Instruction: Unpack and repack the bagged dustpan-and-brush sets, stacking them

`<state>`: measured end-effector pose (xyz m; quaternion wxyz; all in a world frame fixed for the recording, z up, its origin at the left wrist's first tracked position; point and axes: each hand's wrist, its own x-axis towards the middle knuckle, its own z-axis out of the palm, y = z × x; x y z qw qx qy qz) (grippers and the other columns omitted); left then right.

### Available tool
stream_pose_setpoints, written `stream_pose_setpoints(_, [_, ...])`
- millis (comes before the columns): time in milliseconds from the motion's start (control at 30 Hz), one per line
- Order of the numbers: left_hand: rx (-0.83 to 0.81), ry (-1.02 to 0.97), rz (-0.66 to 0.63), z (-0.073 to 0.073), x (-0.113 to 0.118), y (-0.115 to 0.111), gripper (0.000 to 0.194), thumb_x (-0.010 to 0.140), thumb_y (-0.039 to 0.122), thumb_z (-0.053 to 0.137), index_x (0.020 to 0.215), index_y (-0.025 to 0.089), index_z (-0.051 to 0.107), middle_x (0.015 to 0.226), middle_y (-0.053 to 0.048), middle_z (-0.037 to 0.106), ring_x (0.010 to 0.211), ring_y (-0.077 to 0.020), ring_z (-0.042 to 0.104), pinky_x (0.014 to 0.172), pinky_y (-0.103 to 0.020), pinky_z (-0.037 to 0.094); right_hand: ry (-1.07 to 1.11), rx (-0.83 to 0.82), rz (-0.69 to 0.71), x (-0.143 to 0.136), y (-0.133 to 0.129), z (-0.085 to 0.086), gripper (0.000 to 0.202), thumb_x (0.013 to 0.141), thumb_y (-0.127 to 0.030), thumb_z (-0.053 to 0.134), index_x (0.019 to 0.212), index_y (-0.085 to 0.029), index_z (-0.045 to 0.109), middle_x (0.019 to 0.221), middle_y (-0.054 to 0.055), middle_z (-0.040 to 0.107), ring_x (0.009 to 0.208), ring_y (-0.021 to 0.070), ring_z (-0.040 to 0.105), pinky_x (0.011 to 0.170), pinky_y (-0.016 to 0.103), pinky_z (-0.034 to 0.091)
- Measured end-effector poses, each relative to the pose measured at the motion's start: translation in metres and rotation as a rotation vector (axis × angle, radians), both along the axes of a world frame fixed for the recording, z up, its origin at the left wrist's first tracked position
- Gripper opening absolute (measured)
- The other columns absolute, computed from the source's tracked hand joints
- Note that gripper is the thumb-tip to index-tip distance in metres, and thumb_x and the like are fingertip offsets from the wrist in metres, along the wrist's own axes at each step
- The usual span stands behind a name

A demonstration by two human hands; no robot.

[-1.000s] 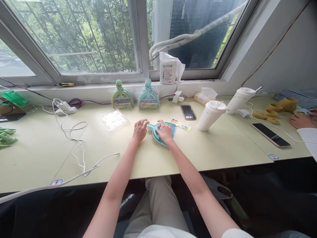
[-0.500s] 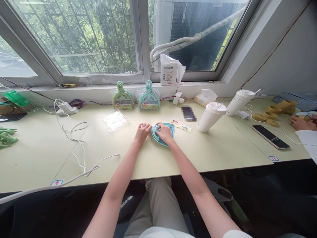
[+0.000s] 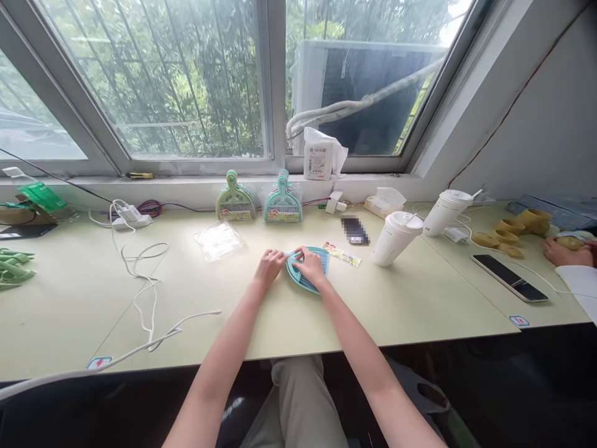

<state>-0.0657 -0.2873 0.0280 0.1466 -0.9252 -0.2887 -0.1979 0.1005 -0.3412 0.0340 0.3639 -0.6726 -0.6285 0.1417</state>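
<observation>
A small teal dustpan [image 3: 295, 275] with a brush nested in it lies on the table in front of me, its handle to the left. The brush's bluish bristles [image 3: 321, 256] show beside my fingers. My left hand [image 3: 270, 267] is closed round the end of the handle. Over the base of the handle, my right hand [image 3: 310, 266] has thumb and fingers curled on the dustpan set, partly covering it. A printed label strip [image 3: 342, 255] lies just right of the dustpan. Clear plastic wrapping [image 3: 218, 241] lies to the left.
Two wrapped dustpan sets, green [image 3: 236, 202] and teal [image 3: 283, 202], lean by the window. A white cup [image 3: 396, 239] and a phone [image 3: 509, 278] are on the right, near another person's hand [image 3: 566, 252]. A white cable [image 3: 152, 298] trails at left.
The view has tilted up a little, so everything sits lower in the picture. Both hands stay on the dustpan with hardly any visible shift.
</observation>
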Motion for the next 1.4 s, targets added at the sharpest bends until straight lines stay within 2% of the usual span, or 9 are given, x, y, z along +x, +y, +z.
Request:
stream_pose_setpoints(433, [-0.166,-0.090,0.060,-0.002,-0.001,-0.003,0.025,0.084,0.006,0.043,0.091,0.019,0.063,0.082,-0.009,0.063,0.086,-0.0234,0.056,0.075,-0.034,0.042,0.022,0.016,0.033,-0.002,0.004,-0.002,0.020,0.068,-0.016,0.058,0.087,-0.022,0.056,0.083,-0.001,0.066,0.084,0.0161,0.061,0.081,0.029,0.037])
stream_pose_setpoints(633, [-0.285,-0.750,0.154,0.014,0.005,-0.014,0.038,0.085,0.016,0.048,0.121,0.026,0.049,0.128,-0.011,0.053,0.122,-0.0266,0.043,0.103,-0.045,0.030,0.112,0.117,-0.065,-0.003,0.003,0.006,0.011,0.067,-0.025,0.057,0.076,-0.022,0.051,0.078,-0.002,0.064,0.071,0.0149,0.059,0.068,0.025,0.040])
stream_pose_setpoints(700, [-0.483,-1.048,0.183,0.021,0.009,-0.018,0.046,0.084,0.025,0.053,0.128,0.027,0.040,0.137,-0.011,0.045,0.130,-0.0257,0.036,0.103,-0.045,0.031,0.099,0.178,-0.143,-0.003,0.003,0.009,0.009,0.069,-0.026,0.056,0.074,-0.023,0.050,0.078,-0.001,0.064,0.072,0.0158,0.059,0.068,0.025,0.041])
stream_pose_setpoints(767, [-0.923,-1.220,0.117,0.024,0.015,-0.022,0.044,0.085,0.036,0.051,0.126,0.025,0.041,0.131,-0.012,0.050,0.124,-0.0249,0.045,0.097,-0.041,0.039,0.091,0.234,-0.226,-0.001,0.001,0.011,0.006,0.074,-0.028,0.053,0.073,-0.023,0.048,0.075,0.000,0.062,0.070,0.0168,0.059,0.069,0.027,0.040])
stream_pose_setpoints(867, [-1.633,-1.147,-0.090,0.020,0.026,-0.028,0.045,0.082,0.043,0.055,0.121,0.022,0.047,0.107,-0.011,0.062,0.099,-0.0224,0.061,0.083,-0.036,0.047,0.129,0.275,-0.266,0.004,0.001,0.011,0.007,0.080,-0.028,0.045,0.074,-0.024,0.047,0.070,0.000,0.060,0.065,0.0174,0.057,0.067,0.028,0.040])
stream_pose_setpoints(933, [-1.796,-1.095,-0.131,0.014,0.034,-0.031,0.059,0.073,0.034,0.069,0.125,0.021,0.045,0.096,-0.009,0.064,0.086,-0.0201,0.064,0.080,-0.035,0.048,0.177,0.264,-0.245,0.007,0.003,0.009,0.007,0.080,-0.027,0.045,0.074,-0.024,0.046,0.070,0.000,0.060,0.064,0.0177,0.057,0.065,0.028,0.040])
stream_pose_setpoints(1133, [-1.714,-1.241,0.033,0.004,0.031,-0.019,0.075,0.060,0.012,0.070,0.129,0.020,0.041,0.086,-0.003,0.065,0.067,-0.0121,0.061,0.066,-0.026,0.047,0.321,0.334,-0.324,0.017,0.008,0.007,0.008,0.083,-0.028,0.043,0.082,-0.022,0.048,0.076,0.002,0.061,0.067,0.0177,0.057,0.067,0.028,0.042])
stream_pose_setpoints(1233, [-1.747,-1.213,0.091,0.007,0.016,-0.007,0.064,0.060,0.011,0.062,0.122,0.021,0.050,0.076,0.001,0.063,0.052,-0.0081,0.055,0.053,-0.021,0.042,0.206,0.339,-0.507,0.029,0.007,0.006,0.017,0.085,-0.024,0.038,0.092,-0.020,0.052,0.089,0.008,0.063,0.086,0.0215,0.057,0.078,0.032,0.041])
stream_pose_setpoints(1400, [-1.786,-1.186,-0.060,0.015,-0.005,-0.001,0.029,0.058,0.011,0.057,0.086,0.014,0.063,0.074,-0.002,0.063,0.057,-0.0106,0.057,0.054,-0.022,0.045,0.029,0.150,-0.656,0.044,0.007,-0.004,0.030,0.085,-0.021,0.037,0.105,-0.019,0.058,0.119,0.014,0.058,0.114,0.0286,0.047,0.091,0.042,0.034])
